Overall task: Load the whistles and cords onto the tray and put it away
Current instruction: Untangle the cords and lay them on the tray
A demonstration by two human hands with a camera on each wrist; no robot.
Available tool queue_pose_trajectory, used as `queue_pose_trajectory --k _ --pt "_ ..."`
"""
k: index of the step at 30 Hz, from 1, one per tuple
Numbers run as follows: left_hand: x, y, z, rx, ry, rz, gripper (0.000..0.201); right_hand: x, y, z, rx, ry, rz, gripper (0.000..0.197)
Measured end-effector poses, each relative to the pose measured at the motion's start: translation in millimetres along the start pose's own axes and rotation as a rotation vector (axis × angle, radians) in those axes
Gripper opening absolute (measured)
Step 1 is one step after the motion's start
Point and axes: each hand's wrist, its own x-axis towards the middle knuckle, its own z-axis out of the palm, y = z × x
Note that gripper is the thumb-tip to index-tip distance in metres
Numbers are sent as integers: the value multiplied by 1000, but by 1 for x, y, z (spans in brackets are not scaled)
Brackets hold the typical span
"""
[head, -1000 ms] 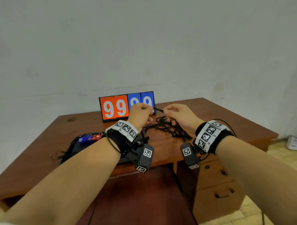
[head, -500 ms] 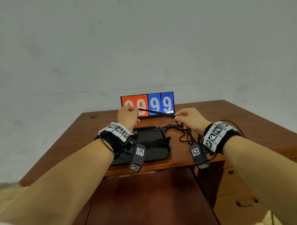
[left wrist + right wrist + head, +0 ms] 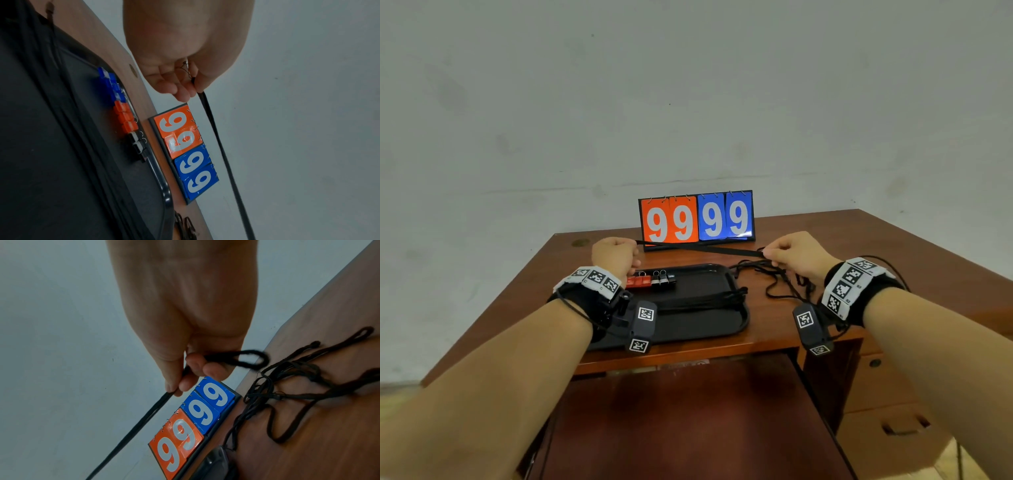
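on the brown wooden desk (image 3: 893, 240), a flat black plastic tray (image 3: 705, 329) near its front edge holds small whistles (image 3: 650, 281) and laid cords. both grips pinch one limp black cord (image 3: 698, 247) taut above it: left hand (image 3: 614, 255), right hand (image 3: 796, 255); light and tangle-prone, best held by its ends.

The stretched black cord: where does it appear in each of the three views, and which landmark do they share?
Head: stretched black cord runs between left hand and right hand.
Left wrist: right of centre, from the fingers downward.
Right wrist: lower left, from the fingers downward.
Landmark: scoreboard.
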Motion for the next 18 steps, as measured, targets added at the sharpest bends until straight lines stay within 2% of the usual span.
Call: queue_pose_trajectory --k 5,7,10,14,18 --pt "4 5 -13 10 46 52 9 1 19 2 -91 52 54 28" --pt "2 9 -13 33 33 93 9 3 24 5 -102 64 113 24" --pt "-7 18 -8 69 -85 123 10 3 17 15 -143 40 78 13" --pt "-25 34 5 170 -298 182 9 2 -19 35 -135 -68 -54 23" --pt "-44 51 16 235 -414 276 7 -1 -57 62 -80 -204 -195 40"
